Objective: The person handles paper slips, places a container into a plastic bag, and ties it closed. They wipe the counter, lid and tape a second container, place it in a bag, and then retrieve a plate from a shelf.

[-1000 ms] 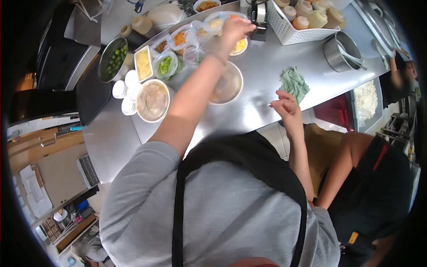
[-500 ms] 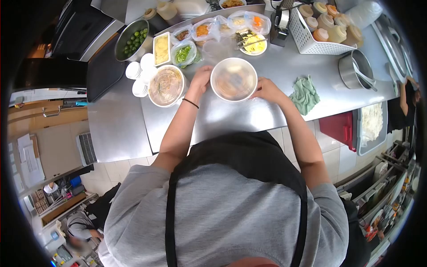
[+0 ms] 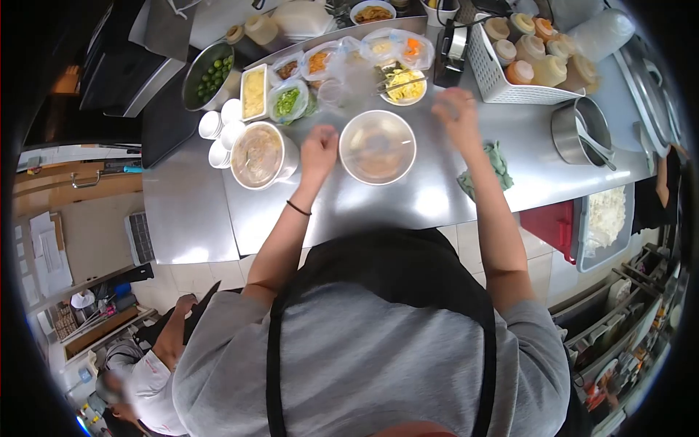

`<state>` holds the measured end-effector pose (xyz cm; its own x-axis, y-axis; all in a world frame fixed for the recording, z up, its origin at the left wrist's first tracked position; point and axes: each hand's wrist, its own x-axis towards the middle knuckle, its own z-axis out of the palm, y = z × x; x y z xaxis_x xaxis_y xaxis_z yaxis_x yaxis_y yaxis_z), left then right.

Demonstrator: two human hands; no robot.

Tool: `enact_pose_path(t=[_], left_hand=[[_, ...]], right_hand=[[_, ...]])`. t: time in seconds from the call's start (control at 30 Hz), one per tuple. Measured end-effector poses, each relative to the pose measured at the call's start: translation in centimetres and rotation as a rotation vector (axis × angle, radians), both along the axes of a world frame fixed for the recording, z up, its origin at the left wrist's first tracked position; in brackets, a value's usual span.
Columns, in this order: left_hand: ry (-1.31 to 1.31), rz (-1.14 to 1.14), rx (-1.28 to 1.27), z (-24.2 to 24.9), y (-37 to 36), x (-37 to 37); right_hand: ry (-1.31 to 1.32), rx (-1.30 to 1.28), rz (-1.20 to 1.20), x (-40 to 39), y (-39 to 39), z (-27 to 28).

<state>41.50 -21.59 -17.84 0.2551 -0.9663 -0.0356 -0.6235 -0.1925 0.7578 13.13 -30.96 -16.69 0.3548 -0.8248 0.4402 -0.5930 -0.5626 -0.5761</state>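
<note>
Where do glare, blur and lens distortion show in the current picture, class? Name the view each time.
Head view: white glare on the steel table, toward its front edge; head view: the right hand is smeared, its fingers indistinct, while the left hand is sharper; head view: black corners, with the surroundings bending round the rim, as through a very wide lens.
</note>
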Motion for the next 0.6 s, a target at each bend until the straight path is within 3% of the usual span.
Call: enact_pose_path(t=[0.07,0.13,0.17,0.2,0.23,0.27,0.3,0.37,0.4,0.47,0.57,0.6], left_hand=[[0.185,-0.006,-0.311,4.2,-2.7,-3.0],[0.146,-0.171,-0.438,4.8,-6.5,-7.9],[0.256,-0.280,-0.248,5.0,-8.2,-10.3],[0.363,-0.388,-0.055,5.0,-9.7,-12.6],[0.572,-0.321,0.137,4.6,-11.1,-14.8],[0.774,-0.250,0.332,4.2,-12.5,-16.5],[0.768,-0.259,0.334,3.1,-14.1,-17.4],[1.121,-0.045,0.328,1.0,-16.2,-18.4],[1.119,-0.056,0.335,0.5,-16.9,-18.4],[1.212,-0.119,0.438,0.8,-17.2,-17.6],[1.220,-0.103,0.448,2.0,-16.8,-17.9],[1.163,-0.059,0.474,2.9,-16.4,-18.0]], right_hand=[[-0.366,0.104,-0.437,-1.2,-2.6,0.8],[-0.598,0.241,-0.519,-2.0,-7.0,-2.1],[-0.598,0.238,-0.521,-1.8,-8.2,-1.8],[-0.667,0.491,-0.538,-1.3,-9.1,-1.0],[-0.732,0.744,-0.549,-1.0,-9.7,-0.3],[-0.736,0.738,-0.552,-1.0,-10.1,0.2],[-0.753,0.761,-0.478,-1.0,-10.3,0.5],[-0.848,0.718,-0.335,-1.2,-10.0,1.6],[-0.853,0.713,-0.347,-1.7,-9.5,2.5],[-0.743,0.572,-0.183,-2.2,-4.3,6.1],[-0.504,0.541,-0.199,-2.8,7.0,4.5],[-0.554,0.645,-0.138,-2.9,9.9,3.7]])
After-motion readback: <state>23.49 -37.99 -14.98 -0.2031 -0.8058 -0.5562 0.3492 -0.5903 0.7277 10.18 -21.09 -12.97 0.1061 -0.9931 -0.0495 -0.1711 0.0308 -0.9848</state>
